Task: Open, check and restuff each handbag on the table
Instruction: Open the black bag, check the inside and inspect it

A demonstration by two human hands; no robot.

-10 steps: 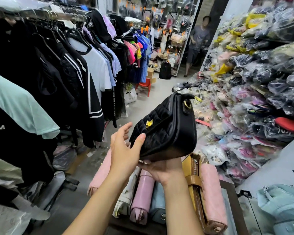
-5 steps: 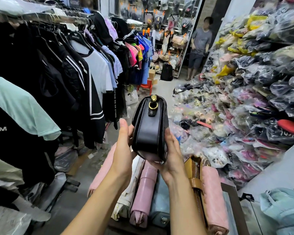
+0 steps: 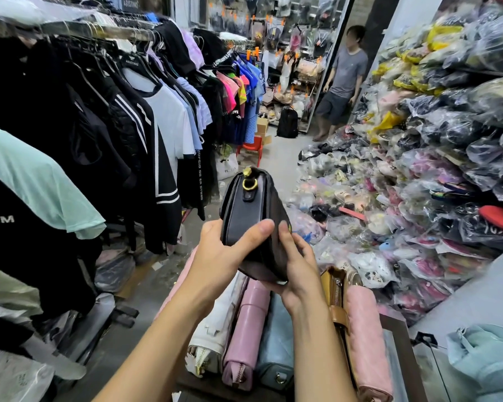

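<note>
A black quilted handbag (image 3: 251, 204) with a gold ring on its end panel is held up in front of me, end-on. My left hand (image 3: 224, 256) grips its near end, thumb laid across the panel. My right hand (image 3: 298, 262) holds it from the right and underneath, fingers curled on the flap side. Below, a row of handbags lies on the table: a white one (image 3: 215, 323), a mauve one (image 3: 246, 329), a pale blue one (image 3: 276, 340), a tan one (image 3: 336, 297) and a pink quilted one (image 3: 366, 340).
A rack of hanging clothes (image 3: 114, 117) fills the left side. Piles of bagged goods (image 3: 418, 175) slope up on the right. A person (image 3: 341, 82) stands at the far end of the aisle. A light blue bag (image 3: 488, 361) sits at the lower right.
The black handbag was turned from showing its quilted front to end-on. My left thumb has moved onto the end panel, and my right hand has shifted up along the flap side.
</note>
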